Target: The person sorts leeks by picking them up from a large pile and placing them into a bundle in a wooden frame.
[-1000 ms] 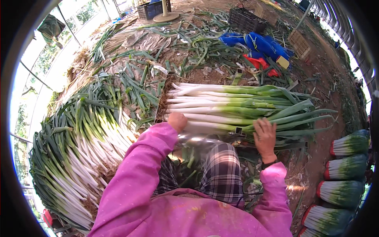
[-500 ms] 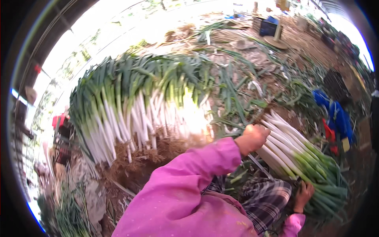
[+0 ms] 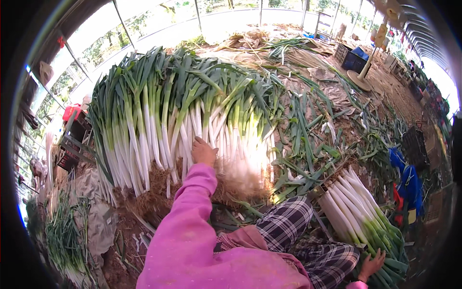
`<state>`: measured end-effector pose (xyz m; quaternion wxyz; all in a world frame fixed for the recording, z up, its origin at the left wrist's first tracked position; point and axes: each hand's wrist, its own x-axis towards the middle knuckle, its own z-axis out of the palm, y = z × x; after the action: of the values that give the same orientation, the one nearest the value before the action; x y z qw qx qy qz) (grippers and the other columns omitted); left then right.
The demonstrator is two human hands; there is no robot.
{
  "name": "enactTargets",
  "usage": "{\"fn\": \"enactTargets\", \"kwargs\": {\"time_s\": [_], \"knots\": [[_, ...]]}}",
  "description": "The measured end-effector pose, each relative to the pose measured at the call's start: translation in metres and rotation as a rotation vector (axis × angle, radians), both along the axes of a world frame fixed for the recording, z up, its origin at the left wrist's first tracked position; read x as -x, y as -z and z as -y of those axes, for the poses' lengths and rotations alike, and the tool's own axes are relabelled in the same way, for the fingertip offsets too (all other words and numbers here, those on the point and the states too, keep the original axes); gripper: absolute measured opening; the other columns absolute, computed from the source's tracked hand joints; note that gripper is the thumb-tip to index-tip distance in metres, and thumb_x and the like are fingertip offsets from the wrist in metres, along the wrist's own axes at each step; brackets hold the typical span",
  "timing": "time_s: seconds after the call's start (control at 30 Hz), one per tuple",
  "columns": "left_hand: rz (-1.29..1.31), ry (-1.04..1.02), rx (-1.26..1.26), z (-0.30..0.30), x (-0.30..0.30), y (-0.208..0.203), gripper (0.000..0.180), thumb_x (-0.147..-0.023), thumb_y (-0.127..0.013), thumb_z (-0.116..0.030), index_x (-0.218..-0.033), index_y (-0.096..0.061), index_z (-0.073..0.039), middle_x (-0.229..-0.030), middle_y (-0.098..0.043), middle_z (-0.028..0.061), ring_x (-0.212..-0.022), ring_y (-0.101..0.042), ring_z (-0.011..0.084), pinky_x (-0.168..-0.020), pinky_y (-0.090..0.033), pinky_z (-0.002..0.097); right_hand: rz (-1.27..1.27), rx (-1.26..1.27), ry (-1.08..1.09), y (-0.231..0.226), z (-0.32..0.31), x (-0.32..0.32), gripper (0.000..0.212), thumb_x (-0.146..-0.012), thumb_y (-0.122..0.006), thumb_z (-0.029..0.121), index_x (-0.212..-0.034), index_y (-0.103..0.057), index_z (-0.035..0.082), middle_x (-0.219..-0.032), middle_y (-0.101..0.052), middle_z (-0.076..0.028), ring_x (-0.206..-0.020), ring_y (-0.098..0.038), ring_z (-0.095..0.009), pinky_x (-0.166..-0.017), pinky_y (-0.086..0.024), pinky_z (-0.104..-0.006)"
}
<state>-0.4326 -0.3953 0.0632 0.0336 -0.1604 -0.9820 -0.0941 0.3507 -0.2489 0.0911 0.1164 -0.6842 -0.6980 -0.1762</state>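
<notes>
A large heap of leeks (image 3: 139,125) lies to the left and ahead, white stalks and brown roots toward me, dark green leaves on the far side. My left hand (image 3: 204,151) rests on white stalks in the middle of the heap, its visible fingers stretched out and closed round nothing I can see. By my right knee lies a smaller bundle of leeks (image 3: 353,207), roots pointing away and leaves toward me. My right hand (image 3: 372,265) lies on the green leaves of this bundle with its fingers apart.
Loose leaf trimmings (image 3: 308,130) cover the ground beyond the bundle. A blue cloth or bag (image 3: 409,185) and a black crate (image 3: 415,147) lie at the right. Farther back are another dark crate (image 3: 351,60) and a round-based stand (image 3: 360,81). More leeks (image 3: 67,241) lie at lower left.
My left hand has left the root end of the small bundle and moved left onto the heap. My right hand stays at the bundle's leaves, its fingers now spread. The view has turned slightly.
</notes>
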Motion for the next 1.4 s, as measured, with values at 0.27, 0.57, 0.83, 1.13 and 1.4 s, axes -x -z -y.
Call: {"fn": "enactTargets", "kwargs": {"time_s": [0.27,0.57,0.83,1.13,1.4], "knots": [[0.071,0.140,-0.159,-0.023,0.030,0.007,0.033,-0.081,-0.057,-0.016,-0.107,-0.052,0.003,-0.109,-0.058,0.0241,-0.095,-0.062,0.0372,-0.079,-0.051,0.0447,-0.084,0.020,-0.035,-0.018,-0.023,0.043,0.049,-0.075,-0.065,0.004,-0.122,-0.054,0.002,-0.140,-0.040,-0.019,-0.128,-0.039,-0.038,-0.105,-0.033,-0.0472],[1.049,0.307,-0.761,0.002,-0.004,0.008,0.051,-0.082,-0.063,-0.019,-0.123,-0.048,0.007,-0.104,-0.059,0.0203,-0.087,-0.062,0.0300,-0.079,-0.052,0.0375,-0.155,-0.061,0.094,-0.033,0.033,-0.032,0.040,-0.080,-0.062,0.005,-0.120,-0.056,0.001,-0.140,-0.040,-0.021,-0.128,-0.039,-0.038,-0.103,-0.036,-0.0447],[1.178,0.135,-1.607,-0.040,0.048,-0.027,0.028,-0.100,-0.040,-0.018,-0.117,-0.041,0.005,-0.103,-0.059,0.0186,-0.086,-0.065,0.0265,-0.079,-0.056,0.0380,-0.399,-0.115,-0.205,-0.065,-0.003,0.048,0.037,-0.082,-0.059,0.001,-0.119,-0.055,-0.001,-0.143,-0.037,-0.019,-0.132,-0.035,-0.037,-0.107,-0.031,-0.0438],[1.901,0.898,-1.398,-0.099,-0.271,-0.207,0.032,-0.098,-0.048,-0.018,-0.127,-0.037,-0.018,-0.096,-0.061,0.0119,-0.090,-0.065,0.0324,-0.081,-0.054,0.0437,-0.377,-0.174,-0.253,-0.081,0.000,0.095,0.037,-0.078,-0.063,0.008,-0.115,-0.059,0.002,-0.138,-0.045,-0.018,-0.129,-0.040,-0.037,-0.107,-0.031,-0.0444],[1.665,1.601,-0.448,-0.161,-0.392,-0.221,0.065,-0.095,-0.052,-0.011,-0.147,-0.013,-0.015,-0.094,-0.064,0.0129,-0.084,-0.067,0.0267,-0.077,-0.055,0.0380,-0.314,-0.057,-0.109,-0.043,0.014,0.002,0.041,-0.076,-0.065,0.013,-0.116,-0.060,0.007,-0.128,-0.053,-0.015,-0.124,-0.045,-0.033,-0.102,-0.036,-0.0459]]}}
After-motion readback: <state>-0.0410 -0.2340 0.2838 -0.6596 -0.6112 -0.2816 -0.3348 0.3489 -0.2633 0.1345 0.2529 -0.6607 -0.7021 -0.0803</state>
